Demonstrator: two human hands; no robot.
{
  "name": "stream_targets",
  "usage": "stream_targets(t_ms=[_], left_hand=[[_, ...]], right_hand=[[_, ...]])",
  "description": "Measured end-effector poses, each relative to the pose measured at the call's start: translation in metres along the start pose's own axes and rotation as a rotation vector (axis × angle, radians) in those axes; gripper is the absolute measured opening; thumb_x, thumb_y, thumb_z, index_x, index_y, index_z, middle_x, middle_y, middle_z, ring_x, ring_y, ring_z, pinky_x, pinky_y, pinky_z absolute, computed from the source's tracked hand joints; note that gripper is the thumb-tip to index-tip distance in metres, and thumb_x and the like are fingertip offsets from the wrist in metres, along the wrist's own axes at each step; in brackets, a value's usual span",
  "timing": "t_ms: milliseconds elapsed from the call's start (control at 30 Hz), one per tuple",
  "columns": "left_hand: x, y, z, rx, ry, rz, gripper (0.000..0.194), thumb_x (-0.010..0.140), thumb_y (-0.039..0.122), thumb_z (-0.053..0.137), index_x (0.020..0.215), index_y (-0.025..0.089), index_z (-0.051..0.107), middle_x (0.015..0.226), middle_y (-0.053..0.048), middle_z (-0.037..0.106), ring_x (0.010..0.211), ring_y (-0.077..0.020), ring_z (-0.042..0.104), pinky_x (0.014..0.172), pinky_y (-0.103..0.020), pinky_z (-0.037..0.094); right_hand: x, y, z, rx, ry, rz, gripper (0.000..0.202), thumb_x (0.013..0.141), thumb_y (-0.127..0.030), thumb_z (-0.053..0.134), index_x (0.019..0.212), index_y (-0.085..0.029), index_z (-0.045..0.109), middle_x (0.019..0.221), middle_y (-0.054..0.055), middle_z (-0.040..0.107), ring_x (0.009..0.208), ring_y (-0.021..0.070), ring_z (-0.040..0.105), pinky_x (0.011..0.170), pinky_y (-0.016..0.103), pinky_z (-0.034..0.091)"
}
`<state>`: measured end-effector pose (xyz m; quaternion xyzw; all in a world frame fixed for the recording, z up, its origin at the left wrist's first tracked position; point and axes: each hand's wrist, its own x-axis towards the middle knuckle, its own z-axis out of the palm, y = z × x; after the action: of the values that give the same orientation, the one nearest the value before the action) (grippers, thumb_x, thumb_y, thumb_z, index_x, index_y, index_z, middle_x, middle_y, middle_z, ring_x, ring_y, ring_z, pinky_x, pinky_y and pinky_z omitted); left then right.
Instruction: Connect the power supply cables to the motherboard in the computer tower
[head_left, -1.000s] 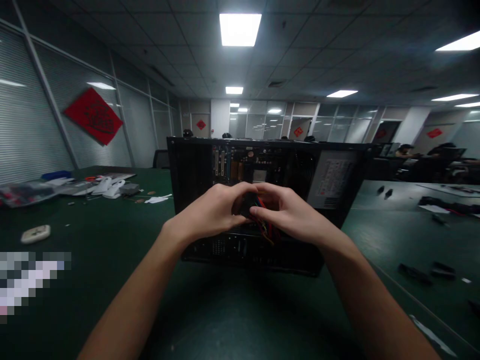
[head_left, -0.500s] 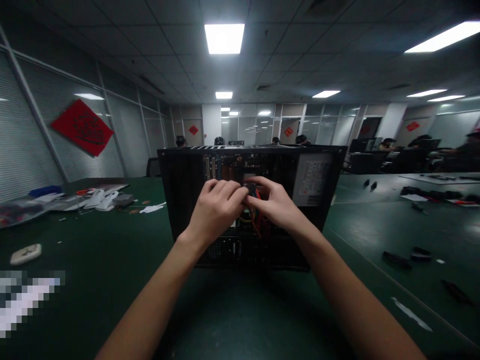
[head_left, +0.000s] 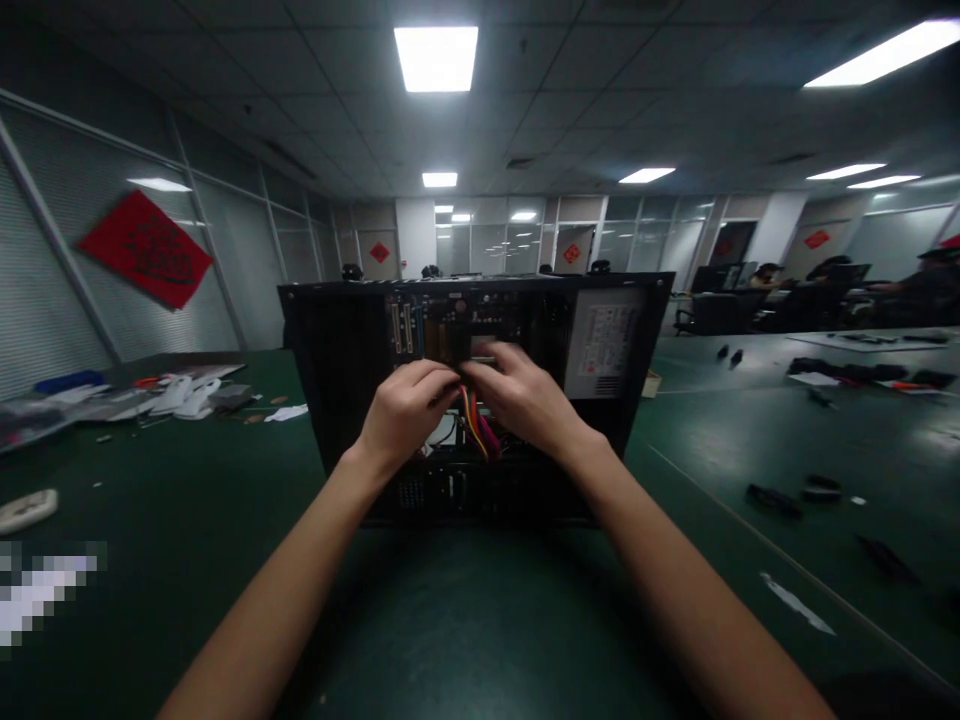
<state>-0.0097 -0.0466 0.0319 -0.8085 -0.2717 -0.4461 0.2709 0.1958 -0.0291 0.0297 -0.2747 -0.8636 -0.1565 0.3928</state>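
An open computer case (head_left: 315, 380) stands on the table in front of me, its inside facing me. Before its motherboard (head_left: 495, 318), a bundle of coloured power cables (head_left: 480, 430), red, yellow and purple, hangs in a loop. My left hand (head_left: 405, 412) pinches the upper end of this bundle, fingers curled inward. From the other side, my right hand (head_left: 525, 395) closes thumb and fingers on the same end; its fingertips are slightly blurred. The cable's tip lies hidden between my fingers. At the case's upper right sits the power supply (head_left: 606, 345) with a printed label.
White plastic wrappings and papers (head_left: 187, 395) lie at the table's left, with a pale oblong object (head_left: 28, 510) nearer me. Dark small parts (head_left: 776, 500) and a white strip (head_left: 796, 603) lie to the right. People sit at desks at the back.
Both hands have shifted left and the cable bundle between them now shows more fully. The view has turned slightly, so the case appears further left and a little higher.
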Motion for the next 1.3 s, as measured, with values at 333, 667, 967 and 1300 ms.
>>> stream_targets(t_ms=[333, 667, 967, 1300], left_hand=[[-0.026, -0.015, 0.043, -0.243, -0.175, -0.272, 0.011, 0.086, 0.02, 0.063, 0.094, 0.017, 0.071, 0.094, -0.008, 0.073, 0.089, -0.0207, 0.069, 0.082, -0.034, 0.055], [-0.02, -0.008, 0.044, -0.435, -0.135, -0.553, 0.017, 0.079, 0.029, 0.07, 0.087, 0.015, 0.07, 0.091, -0.007, 0.072, 0.084, -0.0195, 0.068, 0.077, -0.031, 0.055], [-0.019, -0.004, 0.046, -0.43, -0.167, -0.499, 0.014, 0.079, 0.029, 0.068, 0.086, 0.017, 0.07, 0.093, -0.006, 0.073, 0.092, -0.0219, 0.068, 0.085, -0.035, 0.053], [-0.022, -0.015, 0.043, -0.323, -0.052, -0.509, 0.023, 0.083, 0.042, 0.065, 0.09, 0.021, 0.072, 0.099, -0.006, 0.073, 0.094, -0.0254, 0.069, 0.089, -0.039, 0.053]], right_hand=[[-0.016, 0.031, 0.056, 0.143, -0.348, 0.038, 0.043, 0.086, -0.003, 0.053, 0.125, -0.016, 0.062, 0.124, 0.012, 0.06, 0.116, 0.0217, 0.056, 0.097, 0.033, 0.045], [-0.004, 0.03, 0.058, 0.577, -0.664, -0.016, 0.034, 0.081, 0.001, 0.051, 0.103, -0.014, 0.072, 0.104, 0.007, 0.074, 0.089, 0.0182, 0.067, 0.079, 0.024, 0.048], [0.001, 0.03, 0.057, 0.54, -0.825, -0.067, 0.018, 0.083, -0.005, 0.056, 0.095, -0.011, 0.069, 0.096, 0.006, 0.072, 0.081, 0.0162, 0.063, 0.071, 0.022, 0.047], [0.004, 0.033, 0.03, -0.114, -0.383, 0.234, 0.026, 0.095, -0.028, 0.054, 0.119, -0.016, 0.056, 0.111, 0.011, 0.065, 0.098, 0.0251, 0.062, 0.076, 0.032, 0.046]])
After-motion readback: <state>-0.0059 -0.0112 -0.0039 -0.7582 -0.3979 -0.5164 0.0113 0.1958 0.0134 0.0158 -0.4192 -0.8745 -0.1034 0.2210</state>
